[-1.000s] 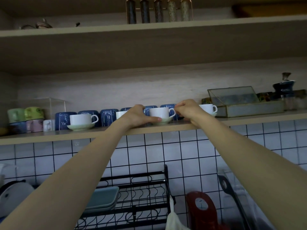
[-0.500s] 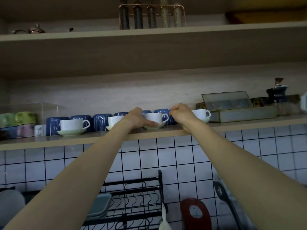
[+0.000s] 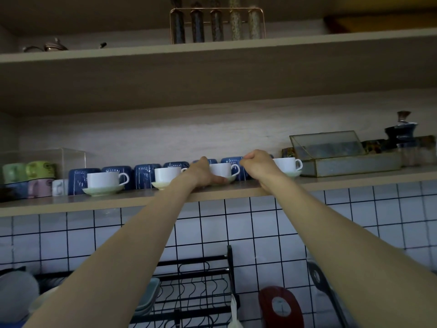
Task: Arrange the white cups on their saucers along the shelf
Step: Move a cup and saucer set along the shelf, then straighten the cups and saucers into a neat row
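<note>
On the long pale wooden shelf (image 3: pixel 331 184) four glazed white ceramic cups stand in a row, each on a pale green saucer, in front of upturned blue patterned mugs (image 3: pixel 144 172). The leftmost cup (image 3: pixel 104 179), at about nine o'clock from the hands, sits untouched, its handle at three o'clock. The second cup (image 3: pixel 166 174) is just beside the left hand (image 3: pixel 201 174), whose thumb lies along the rim of the third cup's saucer (image 3: pixel 228 179) while the fingers reach round the third cup (image 3: pixel 221 169). At three o'clock of that cup, the right hand (image 3: pixel 259 163) is curled at its handle, seemingly pinching it; the contact is hidden. The fourth cup (image 3: pixel 286 164) stands just beyond.

These look light, hard, slippery and chip-prone; steadying the saucer rim and turning by the handle seems safest. No writing is readable.
</note>
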Demonstrator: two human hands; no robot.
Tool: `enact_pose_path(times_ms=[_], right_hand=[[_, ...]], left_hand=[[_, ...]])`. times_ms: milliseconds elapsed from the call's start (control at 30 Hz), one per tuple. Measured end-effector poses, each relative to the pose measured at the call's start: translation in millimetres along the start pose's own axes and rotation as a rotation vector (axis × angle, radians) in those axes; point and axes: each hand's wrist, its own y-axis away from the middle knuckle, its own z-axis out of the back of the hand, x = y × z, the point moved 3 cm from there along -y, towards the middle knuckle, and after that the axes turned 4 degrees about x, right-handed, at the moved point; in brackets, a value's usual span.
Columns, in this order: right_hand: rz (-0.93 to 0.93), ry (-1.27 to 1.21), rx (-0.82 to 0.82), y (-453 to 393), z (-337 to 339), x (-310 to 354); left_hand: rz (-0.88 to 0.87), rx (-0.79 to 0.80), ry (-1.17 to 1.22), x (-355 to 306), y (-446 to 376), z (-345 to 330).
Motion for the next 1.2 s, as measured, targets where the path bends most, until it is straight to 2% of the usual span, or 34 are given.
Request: enact_pose_path(times_ms=[100,300,467,567,700,800,1033,1200], right_hand=[[0.012,0.020,-0.011,4.1,0.6,2.1],[0.133,0.088,-0.091,15.8,8.8,11.7],[0.179,0.260,-0.202,13.7,48.7,-4.1],[0.110,0.374,-0.291,7.6,82.9,-22.9],[-0.028,0.429,-0.133,3.3,97.7,-37.7],[-0.075,0.447,-0.050,2.1,97.5,-38.2],[-0.133,0.467,-0.061,1.2,101.4,-39.2],[-0.148,0.483,-0.021,1.2,101.0,-38.7]], left_hand=[[-0.043,-0.062,-0.069,-3.0,7.9,0.2],[-0.199,-0.289,-0.246,-16.1,28.4,7.5],[-0.183,-0.223,-0.176,-13.1,28.9,6.6],[-0.126,-0.141,-0.118,-9.3,22.2,1.6],[-0.057,-0.020,-0.104,-5.1,11.8,-2.9],[-0.028,0.004,-0.078,-2.5,5.8,-0.7],[0.009,0.035,0.079,4.9,-12.2,0.2],[-0.009,0.014,0.020,0.0,-14.3,-6.3]])
